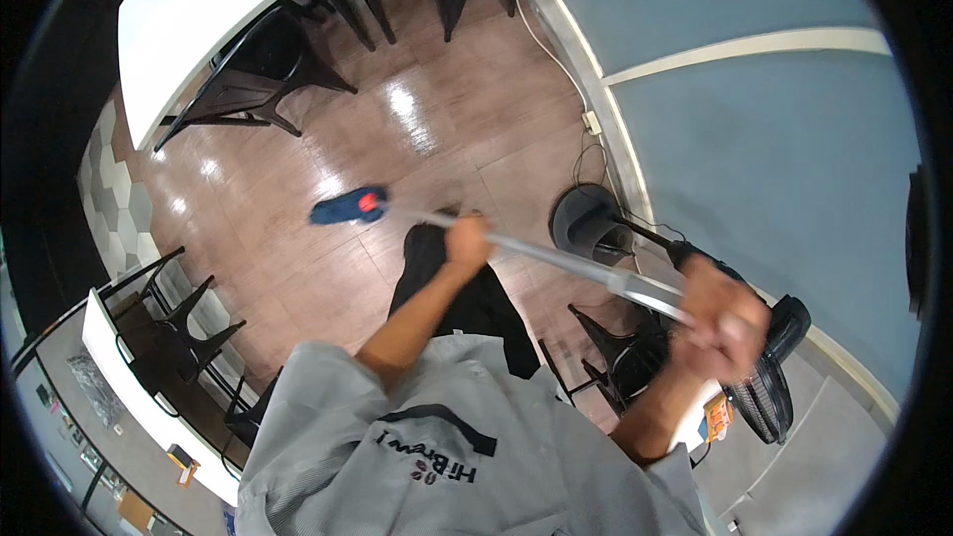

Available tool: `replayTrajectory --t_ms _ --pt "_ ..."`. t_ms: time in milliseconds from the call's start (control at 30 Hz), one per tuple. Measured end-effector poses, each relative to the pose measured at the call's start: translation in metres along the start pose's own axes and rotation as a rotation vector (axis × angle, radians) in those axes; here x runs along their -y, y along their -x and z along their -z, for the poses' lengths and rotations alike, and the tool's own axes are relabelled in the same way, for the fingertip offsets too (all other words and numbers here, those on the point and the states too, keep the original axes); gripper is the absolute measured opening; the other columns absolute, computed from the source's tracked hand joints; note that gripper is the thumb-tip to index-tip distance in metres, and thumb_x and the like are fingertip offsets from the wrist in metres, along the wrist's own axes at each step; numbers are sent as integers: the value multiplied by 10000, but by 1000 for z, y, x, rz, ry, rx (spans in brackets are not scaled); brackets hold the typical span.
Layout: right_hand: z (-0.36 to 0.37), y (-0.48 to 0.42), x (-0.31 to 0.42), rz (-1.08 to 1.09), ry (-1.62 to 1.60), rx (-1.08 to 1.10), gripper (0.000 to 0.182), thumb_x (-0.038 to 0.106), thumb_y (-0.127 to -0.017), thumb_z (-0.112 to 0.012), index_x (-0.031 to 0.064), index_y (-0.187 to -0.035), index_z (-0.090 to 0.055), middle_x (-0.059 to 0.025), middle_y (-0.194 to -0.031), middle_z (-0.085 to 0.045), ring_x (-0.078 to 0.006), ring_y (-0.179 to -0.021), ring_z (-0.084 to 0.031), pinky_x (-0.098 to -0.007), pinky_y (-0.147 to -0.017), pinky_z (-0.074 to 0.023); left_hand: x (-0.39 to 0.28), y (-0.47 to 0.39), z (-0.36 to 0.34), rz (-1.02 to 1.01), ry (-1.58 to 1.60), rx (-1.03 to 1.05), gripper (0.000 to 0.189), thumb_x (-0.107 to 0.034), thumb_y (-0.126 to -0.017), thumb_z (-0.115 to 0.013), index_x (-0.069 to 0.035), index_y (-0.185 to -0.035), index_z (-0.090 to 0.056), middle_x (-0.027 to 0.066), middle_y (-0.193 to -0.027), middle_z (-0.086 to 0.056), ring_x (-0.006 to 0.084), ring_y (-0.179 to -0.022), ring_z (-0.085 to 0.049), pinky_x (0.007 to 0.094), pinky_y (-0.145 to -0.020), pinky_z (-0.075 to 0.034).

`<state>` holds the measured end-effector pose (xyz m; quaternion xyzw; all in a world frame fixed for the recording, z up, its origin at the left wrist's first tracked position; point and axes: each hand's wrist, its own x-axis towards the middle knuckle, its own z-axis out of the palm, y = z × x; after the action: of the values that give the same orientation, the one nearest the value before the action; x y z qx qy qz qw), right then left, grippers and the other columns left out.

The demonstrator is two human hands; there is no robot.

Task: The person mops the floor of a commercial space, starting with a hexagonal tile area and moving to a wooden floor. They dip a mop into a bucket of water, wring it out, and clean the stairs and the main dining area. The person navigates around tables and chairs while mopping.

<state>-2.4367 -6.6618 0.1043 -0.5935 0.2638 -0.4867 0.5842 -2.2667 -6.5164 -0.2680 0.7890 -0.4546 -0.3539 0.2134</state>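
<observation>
A mop with a grey metal pole (555, 254) slants across in front of my body. Its blue mop head (341, 208), joined by a red connector (368, 202), lies on the shiny brown floor (417, 179) ahead and to the left. My left hand (467, 242) grips the middle of the pole, above my dark trousers. Farther up, my right hand (722, 320) is closed around the pole's upper end and is blurred. The lower stretch of the pole near the connector is blurred too.
A white table (216, 7) with black metal chairs (275, 52) stands at the far left. To the right are a standing fan's round base (584, 219) and head (767, 394). A white cable and power strip (591, 123) run along the blue wall (759, 141). Another white table (149, 409) is at left.
</observation>
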Motion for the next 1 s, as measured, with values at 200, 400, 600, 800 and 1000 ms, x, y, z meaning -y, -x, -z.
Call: replayTrajectory --t_ms 200,400,600,800,1000 --pt "-13 5 84 282 433 34 357 252 -765 -628 167 -523 -380 20 -423 -400 -138 -409 -404 -319 -525 -271 -186 -72 -25 -526 591 -25 154 -163 -706 -678 -35 -654 -610 163 -757 -604 376 -774 -595 458 -667 -467" --pt "-48 49 76 303 350 335 327 300 -757 -675 195 -555 -441 77 -436 -463 -92 -415 -422 -285 -532 -295 -127 -28 3 -533 528 125 232 -210 -769 -676 -27 -659 -584 164 -755 -601 387 -792 -592 472 -683 -472" --pt "-121 96 55 173 62 372 287 287 -829 -678 193 -613 -515 77 -497 -561 -85 -456 -506 -305 -554 -362 78 108 69 -317 213 121 159 -174 -624 -672 -81 -752 -689 143 -768 -658 349 -823 -653 477 -742 -520" --pt "-309 233 -107 -277 -166 489 226 151 -798 -624 10 -639 -549 -75 -645 -557 -219 -646 -534 -395 -762 -423 433 253 149 184 -228 -44 104 -195 -717 -671 -104 -756 -700 142 -903 -628 336 -924 -599 436 -789 -514" --pt "-337 302 -164 -277 -205 397 111 94 -826 -598 -6 -784 -626 -133 -766 -644 -273 -725 -588 -470 -786 -461 468 283 160 468 -298 -163 148 -132 -662 -747 -82 -786 -683 132 -1048 -619 306 -962 -617 438 -833 -519"
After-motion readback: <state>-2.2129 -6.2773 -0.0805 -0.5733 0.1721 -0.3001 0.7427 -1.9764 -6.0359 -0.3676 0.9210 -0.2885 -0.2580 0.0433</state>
